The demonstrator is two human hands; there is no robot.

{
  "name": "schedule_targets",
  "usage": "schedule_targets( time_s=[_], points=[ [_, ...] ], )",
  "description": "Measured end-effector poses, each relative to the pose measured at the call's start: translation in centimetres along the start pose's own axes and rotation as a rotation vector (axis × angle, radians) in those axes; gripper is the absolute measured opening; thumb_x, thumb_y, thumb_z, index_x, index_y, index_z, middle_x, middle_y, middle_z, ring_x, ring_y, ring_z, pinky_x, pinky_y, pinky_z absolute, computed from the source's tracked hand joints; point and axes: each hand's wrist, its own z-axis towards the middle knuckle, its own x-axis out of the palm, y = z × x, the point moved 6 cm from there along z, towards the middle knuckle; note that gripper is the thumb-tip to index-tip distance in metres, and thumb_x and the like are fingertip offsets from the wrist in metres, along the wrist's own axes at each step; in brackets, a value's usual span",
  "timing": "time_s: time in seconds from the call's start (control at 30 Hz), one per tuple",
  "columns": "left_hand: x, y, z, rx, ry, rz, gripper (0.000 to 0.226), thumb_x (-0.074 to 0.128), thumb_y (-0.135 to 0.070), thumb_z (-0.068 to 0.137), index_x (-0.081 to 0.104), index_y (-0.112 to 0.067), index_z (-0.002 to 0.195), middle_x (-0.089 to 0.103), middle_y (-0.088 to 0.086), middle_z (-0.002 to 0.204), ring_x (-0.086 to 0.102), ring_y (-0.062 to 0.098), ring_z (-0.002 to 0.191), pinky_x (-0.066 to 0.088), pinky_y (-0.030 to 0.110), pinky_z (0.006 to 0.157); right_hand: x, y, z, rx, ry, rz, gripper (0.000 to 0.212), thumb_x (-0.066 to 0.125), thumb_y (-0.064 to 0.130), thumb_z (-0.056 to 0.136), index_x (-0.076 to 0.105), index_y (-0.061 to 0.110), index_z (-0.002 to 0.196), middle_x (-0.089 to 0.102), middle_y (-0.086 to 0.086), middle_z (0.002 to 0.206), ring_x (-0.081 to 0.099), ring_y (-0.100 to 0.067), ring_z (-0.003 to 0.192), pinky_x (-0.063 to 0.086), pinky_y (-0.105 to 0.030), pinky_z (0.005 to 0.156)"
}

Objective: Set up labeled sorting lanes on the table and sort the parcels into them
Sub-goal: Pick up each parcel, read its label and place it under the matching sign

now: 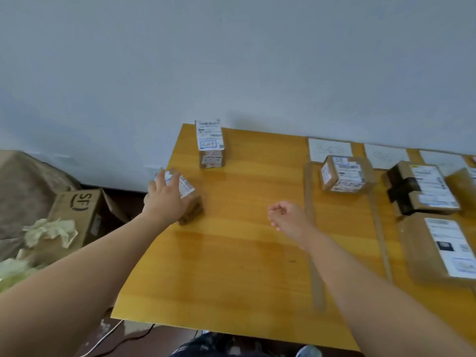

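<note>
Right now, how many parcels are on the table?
6: small parcel under the left hand, upright parcel by the wall, labelled parcel in the leftmost lane, black-taped parcel, large parcel nearer, cut-off parcel at the right edge. Others may be out of frame.

The yellow-orange wooden table carries two brown tape strips running front to back. Three white paper sheets lie along the far edge. A small brown cardboard parcel sits at the left edge. A tall upright labelled parcel stands near the far left corner. A cube-shaped labelled box lies between the strips. To their right lie a black-taped cardboard box and a large flat cardboard box.
</note>
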Motion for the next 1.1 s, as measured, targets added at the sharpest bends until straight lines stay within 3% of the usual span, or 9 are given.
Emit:
schedule_targets(
  time_s=[0.1, 0.23, 0.4, 0.57, 0.7, 0.8, 0.9, 0.97, 1.1],
  points=[
    [0.6, 3.2, 1.6, -0.096, 0.106, -0.074, 0.105, 0.059, -0.066, 0.077, -0.005, -0.029, 0.152, -0.015, 0.015, 0.159, 0.008, 0.045, 0.143, 0.020, 0.053, 0.114, 2.8, 0.2, 0.0, 0.069, 0.011, 0.029, 0.009, 0.053, 0.021, 0.094, 0.061, 0.022, 0.091, 0.064, -0.011, 0.105, 0.063, -0.022, 0.088, 0.051, -0.041, 0.089],
    [0.8, 4.7, 3.8, -0.113, 0.181, -0.161, 0.122, 0.070, -0.060, 0.071, -0.017, -0.028, 0.150, -0.026, 0.012, 0.157, 0.014, 0.045, 0.144, 0.025, 0.053, 0.114, 4.0, 1.5, 0.3, 0.097, 0.012, 0.017, 0.009, 0.051, 0.025, 0.096, 0.060, 0.023, 0.097, 0.062, -0.009, 0.111, 0.061, -0.023, 0.095, 0.051, -0.039, 0.086],
    [1.3, 4.1, 5.8, -0.042, 0.275, -0.186, 0.124, 0.078, -0.047, 0.071, -0.010, -0.017, 0.152, 0.006, 0.015, 0.158, 0.022, 0.037, 0.142, 0.029, 0.050, 0.110, 3.9, 2.9, 0.4, 0.099, -0.012, 0.046, 0.012, 0.050, 0.023, 0.098, 0.060, 0.019, 0.103, 0.059, -0.005, 0.110, 0.058, -0.019, 0.092, 0.047, -0.032, 0.079],
    [2.8, 0.0, 4.7, 0.132, 0.360, -0.229, 0.090, 0.079, -0.037, 0.074, 0.031, -0.011, 0.146, 0.035, 0.012, 0.141, 0.047, 0.028, 0.122, 0.042, 0.039, 0.101, 4.2, 2.8, 1.0, 0.120, -0.036, 0.081, 0.007, 0.054, 0.024, 0.095, 0.059, 0.022, 0.098, 0.060, -0.003, 0.106, 0.060, -0.018, 0.091, 0.051, -0.034, 0.084],
    [5.9, -1.5, 3.4, 0.063, 0.473, -0.423, 0.093, 0.078, -0.039, 0.075, 0.025, -0.015, 0.147, 0.045, 0.009, 0.136, 0.054, 0.025, 0.112, 0.048, 0.041, 0.094, 5.2, 1.9, 1.3, 0.178, -0.007, 0.091, 0.020, 0.059, 0.029, 0.092, 0.057, 0.021, 0.110, 0.061, -0.004, 0.115, 0.059, -0.022, 0.107, 0.048, -0.042, 0.099],
    [7.3, -1.5, 3.0, -0.079, 0.632, -0.594, 0.079, 0.074, -0.037, 0.080, 0.028, -0.016, 0.141, 0.060, 0.005, 0.123, 0.057, 0.023, 0.107, 0.049, 0.041, 0.087, 6.0, 1.5, 1.2, 0.215, 0.034, 0.107, 0.034, 0.061, 0.032, 0.092, 0.053, 0.020, 0.122, 0.059, -0.001, 0.120, 0.058, -0.019, 0.109, 0.048, -0.040, 0.100],
    [8.0, -1.5, 3.0, -0.127, 0.691, -0.664, 0.076, 0.074, -0.037, 0.080, 0.030, -0.021, 0.139, 0.062, 0.003, 0.121, 0.060, 0.024, 0.110, 0.050, 0.048, 0.094, 7.2, 1.9, 1.1, 0.239, 0.097, 0.195, 0.046, 0.058, 0.027, 0.095, 0.045, 0.017, 0.138, 0.054, -0.001, 0.128, 0.053, -0.016, 0.110, 0.048, -0.033, 0.093],
    [8.4, -1.8, 2.7, -0.142, 0.715, -0.738, 0.076, 0.075, -0.031, 0.080, 0.028, -0.026, 0.141, 0.065, 0.002, 0.116, 0.063, 0.022, 0.105, 0.050, 0.049, 0.093, 7.9, 2.3, 1.0, 0.257, 0.125, 0.279, 0.045, 0.055, 0.021, 0.097, 0.044, 0.019, 0.140, 0.055, -0.002, 0.131, 0.052, -0.016, 0.109, 0.046, -0.036, 0.091],
    [8.5, -3.0, 2.0, -0.124, 0.706, -0.868, 0.073, 0.074, -0.024, 0.081, 0.029, -0.034, 0.137, 0.069, 0.001, 0.102, 0.065, 0.016, 0.088, 0.052, 0.036, 0.075, 7.2, 2.6, 0.9, 0.227, 0.081, 0.430, 0.038, 0.055, 0.011, 0.096, 0.047, 0.019, 0.132, 0.062, 0.005, 0.110, 0.060, -0.014, 0.095, 0.051, -0.032, 0.077]
  ],
)
